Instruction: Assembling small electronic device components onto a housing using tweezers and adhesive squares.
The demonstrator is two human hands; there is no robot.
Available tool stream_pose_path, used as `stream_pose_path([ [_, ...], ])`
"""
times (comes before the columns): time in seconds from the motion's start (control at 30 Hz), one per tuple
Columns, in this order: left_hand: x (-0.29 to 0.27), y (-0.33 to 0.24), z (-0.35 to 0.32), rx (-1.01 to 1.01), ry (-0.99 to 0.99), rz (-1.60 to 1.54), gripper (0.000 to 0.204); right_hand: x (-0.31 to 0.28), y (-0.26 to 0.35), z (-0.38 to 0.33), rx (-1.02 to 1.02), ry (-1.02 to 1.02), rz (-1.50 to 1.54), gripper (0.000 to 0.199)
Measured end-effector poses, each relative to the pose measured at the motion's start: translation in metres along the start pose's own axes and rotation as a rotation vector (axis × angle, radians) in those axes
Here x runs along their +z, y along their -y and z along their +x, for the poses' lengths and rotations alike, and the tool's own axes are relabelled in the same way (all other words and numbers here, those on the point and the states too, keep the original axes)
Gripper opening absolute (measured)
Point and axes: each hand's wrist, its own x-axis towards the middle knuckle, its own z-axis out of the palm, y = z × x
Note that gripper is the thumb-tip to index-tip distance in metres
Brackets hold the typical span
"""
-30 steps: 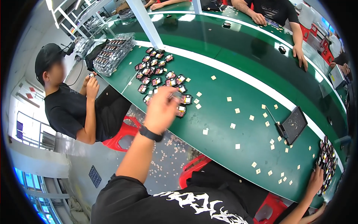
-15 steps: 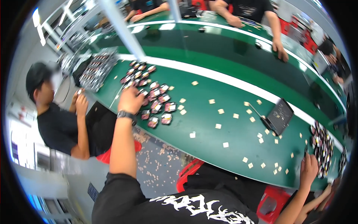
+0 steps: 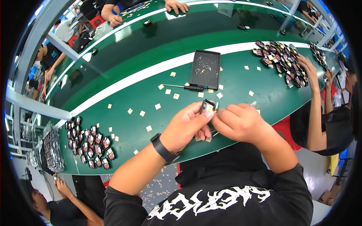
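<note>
The left hand (image 3: 190, 122) gripped a small, black-framed device with a pale face (image 3: 208, 107) above the near side of the smooth green counter (image 3: 241, 81). The right hand (image 3: 239, 121) was curled at the device's right side; whether its fingers pinched anything could not be determined. A black, rectangular, gridded tray (image 3: 205, 71) lay beyond, just beside a thin-shafted, dark-handled screwdriver (image 3: 194, 89). Loose clusters of dark devices lay left (image 3: 97, 150) and far right (image 3: 279, 57).

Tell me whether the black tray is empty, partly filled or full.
Partly filled: small pale pieces lie scattered in the black tray, with bare grid between.
</note>
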Motion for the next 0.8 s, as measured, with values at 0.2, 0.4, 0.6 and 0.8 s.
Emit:
stream_pose_path([
  [0.2, -0.017, 0.019, 0.015, 0.001, -0.110, -0.170, 0.034, -0.019, 0.015, 0.003, 0.516, 0.094, 0.411, 0.032],
  [0.4, -0.017, 0.028, 0.003, 0.148, -0.130, 0.198, 0.041, -0.008, 0.026, 0.002, 0.719, 0.087, 0.692, 0.023],
  [0.6, -0.020, 0.029, 0.001, 0.211, -0.167, 0.241, 0.039, 0.002, 0.027, 0.023, 0.733, 0.259, 0.657, 0.012],
  [0.8, -0.020, 0.037, -0.001, 0.415, -0.255, 0.598, 0.036, 0.003, 0.030, 0.033, 0.702, 0.228, 0.623, 0.010],
])
